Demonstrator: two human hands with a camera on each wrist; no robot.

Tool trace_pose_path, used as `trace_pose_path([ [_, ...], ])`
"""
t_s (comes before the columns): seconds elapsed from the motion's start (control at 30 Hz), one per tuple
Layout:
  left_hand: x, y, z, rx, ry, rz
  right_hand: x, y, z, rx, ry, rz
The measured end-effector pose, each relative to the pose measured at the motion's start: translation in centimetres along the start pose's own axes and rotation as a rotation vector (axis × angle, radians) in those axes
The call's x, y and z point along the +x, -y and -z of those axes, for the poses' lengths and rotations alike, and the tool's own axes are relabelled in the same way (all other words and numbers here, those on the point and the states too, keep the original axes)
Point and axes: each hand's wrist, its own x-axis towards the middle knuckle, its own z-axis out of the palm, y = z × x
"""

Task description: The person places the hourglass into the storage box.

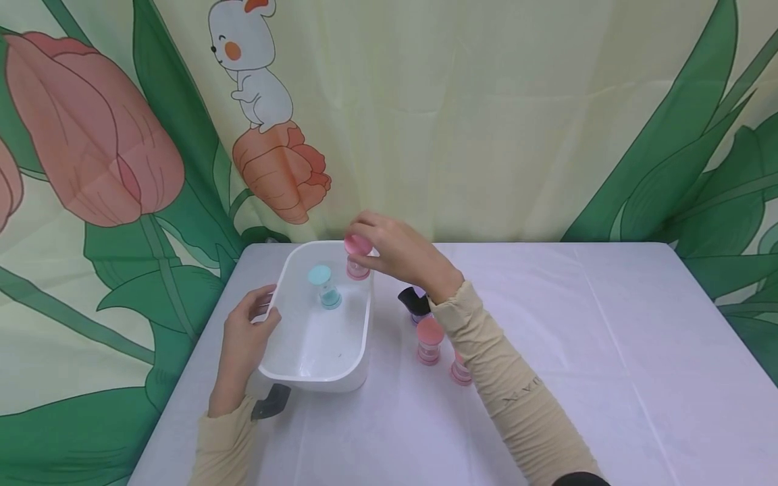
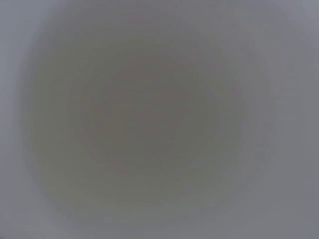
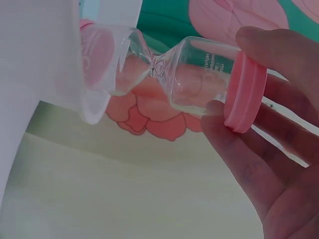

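Note:
A pink-capped hourglass is in my right hand, pinched by its upper cap between thumb and fingers. Its lower end dips inside the far right corner of a white plastic tub. In the right wrist view, the clear glass waist of this hourglass shows, with its far cap behind the tub's translucent wall. My left hand holds the tub's left rim, thumb over the edge. Inside the tub stands a light-blue hourglass. The left wrist view is only a grey blur.
Right of the tub, two more pink hourglasses stand on the white table, one in full view and one partly behind my right sleeve. A purple one is mostly hidden by a black wrist camera. A printed curtain hangs behind.

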Motion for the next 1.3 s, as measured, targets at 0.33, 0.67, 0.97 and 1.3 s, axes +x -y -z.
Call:
trace_pose_path([
  [0.33,0.0,0.2,0.0,0.001,0.003,0.006,0.6,-0.2,-1.5,0.005,0.066,-0.031],
  [0.67,0.0,-0.1,0.0,-0.008,0.004,0.005,1.0,-0.5,-2.6,-0.030,0.135,-0.064],
  [0.97,-0.1,-0.1,0.1,-0.004,0.010,0.024,1.5,-0.7,-3.9,-0.037,0.208,-0.086],
  [1.3,-0.2,-0.1,0.1,-0.009,0.009,0.020,2.2,-0.9,-5.3,-0.042,0.246,-0.086],
])
